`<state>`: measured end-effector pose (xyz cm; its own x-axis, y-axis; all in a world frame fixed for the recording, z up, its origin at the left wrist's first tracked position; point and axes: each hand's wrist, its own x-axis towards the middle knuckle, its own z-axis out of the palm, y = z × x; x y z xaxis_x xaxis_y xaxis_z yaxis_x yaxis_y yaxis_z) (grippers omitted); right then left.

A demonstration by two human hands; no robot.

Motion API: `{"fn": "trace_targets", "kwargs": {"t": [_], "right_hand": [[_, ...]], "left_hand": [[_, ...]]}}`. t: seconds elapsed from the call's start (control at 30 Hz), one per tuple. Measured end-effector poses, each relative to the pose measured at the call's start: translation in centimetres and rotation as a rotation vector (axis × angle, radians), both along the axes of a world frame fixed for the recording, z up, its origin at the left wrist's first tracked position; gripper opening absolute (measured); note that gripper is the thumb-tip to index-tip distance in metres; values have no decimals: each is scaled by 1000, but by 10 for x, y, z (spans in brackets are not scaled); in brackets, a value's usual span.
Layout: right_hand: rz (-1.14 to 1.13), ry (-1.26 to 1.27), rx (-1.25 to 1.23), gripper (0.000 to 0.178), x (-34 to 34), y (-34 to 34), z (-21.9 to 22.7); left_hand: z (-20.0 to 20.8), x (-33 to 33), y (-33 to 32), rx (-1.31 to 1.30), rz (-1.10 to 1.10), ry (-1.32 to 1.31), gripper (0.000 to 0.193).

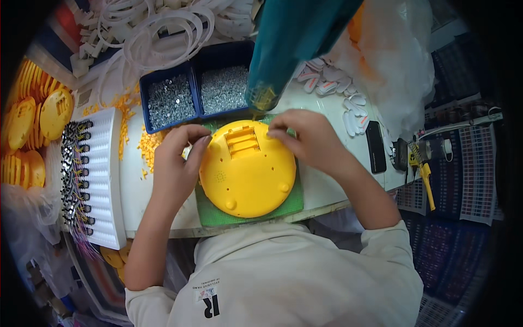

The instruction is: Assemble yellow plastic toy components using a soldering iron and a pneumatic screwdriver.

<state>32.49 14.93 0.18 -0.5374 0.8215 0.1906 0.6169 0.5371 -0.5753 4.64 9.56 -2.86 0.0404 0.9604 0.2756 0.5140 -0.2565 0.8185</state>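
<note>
A round yellow plastic housing (250,180) lies on a green mat (210,212), its open slotted battery compartment toward the far side. Small holes and round feet dot its face. My left hand (180,155) is by the upper left rim, fingers curled and thumb close to the index finger; anything between the tips is too small to make out. At the upper right rim, the closed fingers of my right hand (308,133) grip the housing's edge. Just beyond it, the tip of a teal power screwdriver (289,49) hangs down.
Two blue bins (143,103) of small metal screws stand behind the mat. On the left are a white foam tray (111,180) of wired parts, loose yellow pieces (150,144) and stacked yellow housings (54,114). A black phone (376,147) and white parts (354,117) lie right.
</note>
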Motion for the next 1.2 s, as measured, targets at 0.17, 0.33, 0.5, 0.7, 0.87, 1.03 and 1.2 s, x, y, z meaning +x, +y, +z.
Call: {"fn": "trace_targets", "kwargs": {"t": [0.17,0.33,0.5,0.7,0.87,1.03,1.2], "right_hand": [[54,27,245,12,-7,-37,-23],[79,-22,325,14,-6,-41,-26],[77,38,277,15,1,-26,-15],[57,-7,364,15,-19,48,-15],[68,-159,437,17,-46,101,-43],[184,-131,485,11,-52,120,-49],[198,10,371,11,-52,118,-42]], "left_hand": [[0,7,-35,-181,45,-158,9],[6,5,-48,-77,-80,37,10],[0,5,-55,164,-233,330,19],[1,-2,-55,202,-315,403,25],[9,-11,-46,194,-385,333,27],[18,-20,2,235,-264,262,24],[2,-14,93,353,-101,506,21]]}}
